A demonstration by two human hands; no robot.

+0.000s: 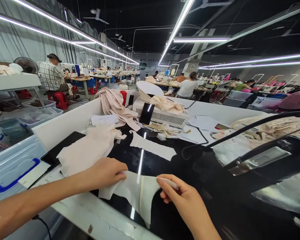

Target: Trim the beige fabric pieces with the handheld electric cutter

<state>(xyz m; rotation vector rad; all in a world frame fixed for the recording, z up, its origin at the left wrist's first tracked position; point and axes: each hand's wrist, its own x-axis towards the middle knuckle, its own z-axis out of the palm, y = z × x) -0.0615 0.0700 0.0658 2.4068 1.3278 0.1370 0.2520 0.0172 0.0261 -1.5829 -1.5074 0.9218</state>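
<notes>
On the black tabletop [202, 180] lay one loose panel [153, 146]. Over that tabletop, you pinched one seamed piece [132, 188]: left hand [109, 172] palm-down, right hand [180, 193] thumb-uppermost.

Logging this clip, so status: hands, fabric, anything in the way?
Left hand, right hand: both gripping pale fabric piece. Fabric held over black tabletop. Ahead: white cut piece, apart from both hands.

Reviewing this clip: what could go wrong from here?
The pale fabric piece might crease or stretch if the left hand and right hand pull unevenly on its edges. The loose white fabric piece just beyond them could get brushed aside on the glossy black tabletop. The phone, standing upright against the slotted white box, could topple if bumped.
</notes>
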